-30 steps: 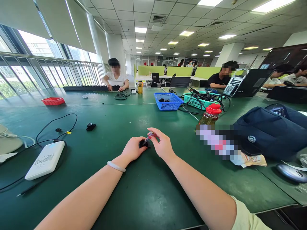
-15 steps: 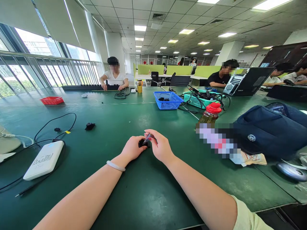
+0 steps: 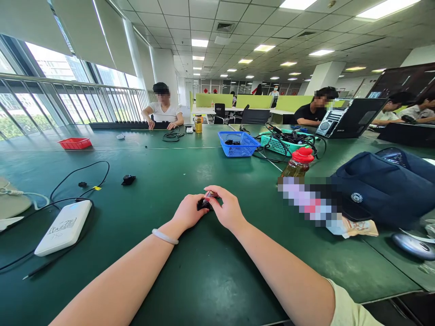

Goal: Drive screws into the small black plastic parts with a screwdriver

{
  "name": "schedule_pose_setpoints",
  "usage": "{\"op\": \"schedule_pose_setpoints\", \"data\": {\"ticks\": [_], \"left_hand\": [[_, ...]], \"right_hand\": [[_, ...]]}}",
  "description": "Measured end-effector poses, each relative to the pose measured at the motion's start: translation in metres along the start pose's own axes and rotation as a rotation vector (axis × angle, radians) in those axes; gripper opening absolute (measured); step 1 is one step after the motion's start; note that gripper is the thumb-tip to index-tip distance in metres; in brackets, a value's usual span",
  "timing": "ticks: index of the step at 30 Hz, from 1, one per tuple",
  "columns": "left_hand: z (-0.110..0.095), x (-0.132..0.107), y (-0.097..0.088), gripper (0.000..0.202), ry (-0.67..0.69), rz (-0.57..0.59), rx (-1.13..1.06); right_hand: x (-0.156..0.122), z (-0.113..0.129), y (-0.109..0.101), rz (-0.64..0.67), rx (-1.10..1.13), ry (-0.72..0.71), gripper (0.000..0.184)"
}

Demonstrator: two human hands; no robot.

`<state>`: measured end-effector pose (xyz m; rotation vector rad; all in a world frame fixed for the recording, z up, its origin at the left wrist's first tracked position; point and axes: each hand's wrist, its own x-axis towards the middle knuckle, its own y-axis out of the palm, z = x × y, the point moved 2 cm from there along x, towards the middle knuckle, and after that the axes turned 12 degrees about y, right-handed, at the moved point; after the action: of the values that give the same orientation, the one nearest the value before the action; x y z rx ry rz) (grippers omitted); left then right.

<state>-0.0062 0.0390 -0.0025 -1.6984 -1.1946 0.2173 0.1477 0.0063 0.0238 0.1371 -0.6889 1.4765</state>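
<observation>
Near the middle of the green table [image 3: 210, 253], my left hand [image 3: 188, 212] is closed on a small black part [image 3: 203, 204], gripping it between thumb and fingers. My right hand [image 3: 228, 209] meets it from the other side, thumb and fingers pinched on a small pale purplish piece [image 3: 210, 194] at the top of the black part. Fingers cover much of both items, so their exact kind cannot be made out. A pale bangle [image 3: 165, 236] circles my left wrist.
Left lie a white box [image 3: 63, 227] with a black cable, a small black piece [image 3: 128, 179] and a red tray [image 3: 74, 143]. Ahead stand a blue basket [image 3: 239, 147] and a green basket [image 3: 282, 144] of cables. Right are a red-lidded bottle [image 3: 299, 162] and a navy bag [image 3: 384, 185].
The purplish piece, tilted up between my right fingers before, now sits lower and is more covered by them. My left hand keeps its hold on the black part.
</observation>
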Motion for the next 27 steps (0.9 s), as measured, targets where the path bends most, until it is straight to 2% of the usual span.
{"op": "schedule_pose_setpoints", "data": {"ticks": [3,10,18,27], "left_hand": [[0.000,0.000,-0.001,0.021,-0.001,0.015,0.015],[-0.003,0.000,-0.002,0.027,-0.023,0.040,0.031],[-0.008,0.000,-0.005,0.026,-0.001,0.038,0.009],[-0.007,0.000,-0.004,0.032,-0.020,0.036,0.019]], "right_hand": [[-0.002,0.003,-0.003,-0.025,-0.012,-0.024,0.024],[-0.006,0.007,-0.013,-0.212,0.026,-0.085,0.024],[0.000,-0.009,-0.005,-0.112,0.009,0.024,0.024],[0.007,-0.008,-0.010,-0.149,-0.048,0.134,0.015]]}}
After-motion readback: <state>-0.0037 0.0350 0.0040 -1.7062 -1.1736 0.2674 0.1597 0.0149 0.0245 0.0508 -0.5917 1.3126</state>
